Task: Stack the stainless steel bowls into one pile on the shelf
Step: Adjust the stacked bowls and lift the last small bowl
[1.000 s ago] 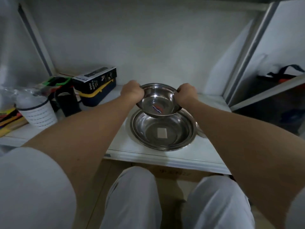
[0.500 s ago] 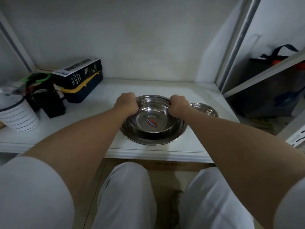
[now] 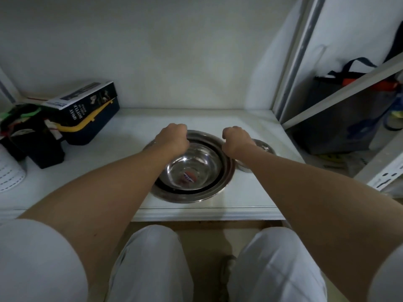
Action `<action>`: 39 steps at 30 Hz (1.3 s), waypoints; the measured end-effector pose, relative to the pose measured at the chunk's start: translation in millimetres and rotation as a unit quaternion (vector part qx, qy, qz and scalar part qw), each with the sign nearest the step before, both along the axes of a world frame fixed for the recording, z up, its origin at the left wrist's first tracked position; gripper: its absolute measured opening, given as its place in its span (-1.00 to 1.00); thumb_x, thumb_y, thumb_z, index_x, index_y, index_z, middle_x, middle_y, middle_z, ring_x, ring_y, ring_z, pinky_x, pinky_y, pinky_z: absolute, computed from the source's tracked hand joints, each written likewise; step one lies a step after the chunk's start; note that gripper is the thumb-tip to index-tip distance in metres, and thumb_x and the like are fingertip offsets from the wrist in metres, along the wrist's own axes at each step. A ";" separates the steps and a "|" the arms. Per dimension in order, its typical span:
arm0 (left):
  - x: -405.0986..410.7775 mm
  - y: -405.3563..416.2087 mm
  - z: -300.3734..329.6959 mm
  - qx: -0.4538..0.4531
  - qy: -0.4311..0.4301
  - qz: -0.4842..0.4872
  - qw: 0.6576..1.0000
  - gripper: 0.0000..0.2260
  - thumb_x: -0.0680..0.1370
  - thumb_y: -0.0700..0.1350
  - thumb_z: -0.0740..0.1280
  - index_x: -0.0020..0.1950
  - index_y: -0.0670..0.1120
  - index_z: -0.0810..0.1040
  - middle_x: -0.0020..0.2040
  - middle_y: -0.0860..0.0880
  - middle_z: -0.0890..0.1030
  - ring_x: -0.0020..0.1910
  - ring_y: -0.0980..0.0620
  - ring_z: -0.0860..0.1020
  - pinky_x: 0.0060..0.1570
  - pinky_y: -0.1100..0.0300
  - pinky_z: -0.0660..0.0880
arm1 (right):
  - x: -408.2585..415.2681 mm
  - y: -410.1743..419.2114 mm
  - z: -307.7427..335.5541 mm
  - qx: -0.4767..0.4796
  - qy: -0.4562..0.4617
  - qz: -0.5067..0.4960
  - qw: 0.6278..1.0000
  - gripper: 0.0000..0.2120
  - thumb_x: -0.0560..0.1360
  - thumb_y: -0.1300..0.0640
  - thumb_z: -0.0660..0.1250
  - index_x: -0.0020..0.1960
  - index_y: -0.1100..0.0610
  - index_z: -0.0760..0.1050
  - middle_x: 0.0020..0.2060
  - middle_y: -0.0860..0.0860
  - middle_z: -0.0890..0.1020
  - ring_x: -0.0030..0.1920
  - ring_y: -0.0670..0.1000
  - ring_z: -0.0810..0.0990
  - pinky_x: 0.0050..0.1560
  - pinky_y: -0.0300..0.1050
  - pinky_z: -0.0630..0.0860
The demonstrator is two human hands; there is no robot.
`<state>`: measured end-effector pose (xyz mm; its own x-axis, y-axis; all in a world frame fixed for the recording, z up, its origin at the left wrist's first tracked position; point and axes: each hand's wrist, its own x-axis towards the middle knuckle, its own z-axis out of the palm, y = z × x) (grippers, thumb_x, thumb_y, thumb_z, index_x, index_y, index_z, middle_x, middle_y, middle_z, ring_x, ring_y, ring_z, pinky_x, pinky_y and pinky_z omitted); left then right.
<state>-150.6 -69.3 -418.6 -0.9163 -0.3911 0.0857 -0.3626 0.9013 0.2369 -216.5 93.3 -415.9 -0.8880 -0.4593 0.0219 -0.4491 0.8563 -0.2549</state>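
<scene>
A small steel bowl (image 3: 192, 168) with a sticker on its bottom sits nested inside a large steel bowl (image 3: 196, 196) near the front of the white shelf (image 3: 250, 192). My left hand (image 3: 172, 140) curls over the small bowl's left rim. On its right rim my right hand (image 3: 236, 139) is curled the same way; the fingertips of both are hidden. A third, smaller steel bowl (image 3: 262, 147) stands on the shelf just right of the pile, partly behind my right forearm.
At the back left lie a dark "spray bottle" box (image 3: 87, 105) on a navy case (image 3: 98, 125), a black holder (image 3: 37, 144) and a white cup (image 3: 9, 175). A metal upright (image 3: 298, 57) bounds the shelf's right side. My knees are below the front edge.
The small bowl, held above the large bowl a second ago, has come down and now rests inside it. Both hands stayed on its rim. The view tilted down and right, revealing the third bowl.
</scene>
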 end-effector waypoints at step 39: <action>13.0 -23.1 40.4 0.118 0.079 0.057 0.988 -0.75 0.54 -0.17 0.25 0.18 -0.02 0.59 0.22 -0.13 0.59 0.16 -0.15 0.56 0.03 0.11 0.46 | 17.9 -28.8 35.2 -0.173 -0.045 -0.045 0.983 -0.71 0.40 0.25 0.26 0.09 0.17 0.61 0.09 0.18 0.62 0.11 0.23 0.58 0.09 0.02 0.56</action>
